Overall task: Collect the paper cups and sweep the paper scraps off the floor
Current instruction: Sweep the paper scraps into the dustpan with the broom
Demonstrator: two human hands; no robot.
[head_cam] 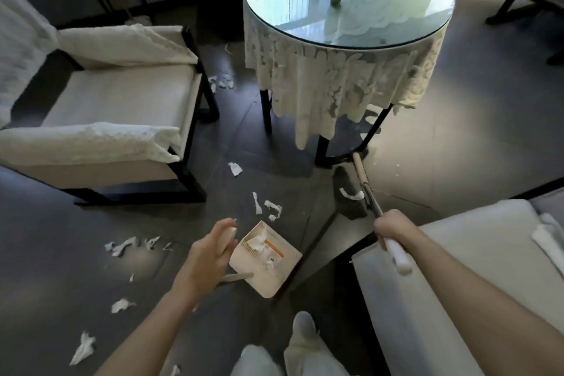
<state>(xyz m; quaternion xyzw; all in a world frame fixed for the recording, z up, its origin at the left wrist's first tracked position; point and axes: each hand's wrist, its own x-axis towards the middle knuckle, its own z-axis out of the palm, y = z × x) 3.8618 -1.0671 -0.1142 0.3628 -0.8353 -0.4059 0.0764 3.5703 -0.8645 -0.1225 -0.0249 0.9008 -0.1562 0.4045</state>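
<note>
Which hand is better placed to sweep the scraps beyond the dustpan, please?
The right hand: it grips the broom, its head near those scraps; the left hand holds the dustpan.

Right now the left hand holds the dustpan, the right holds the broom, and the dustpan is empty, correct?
No: the head view shows paper scraps in the dustpan. The left hand does hold it, the right hand the broom.

Forearms bare all the way up, left hand (210, 256) and right hand (393, 230) bare too. Down below, loose pale trousers (259, 360), creased and baggy at the hem, and a pale rounded shoe (303, 323) to match.
</note>
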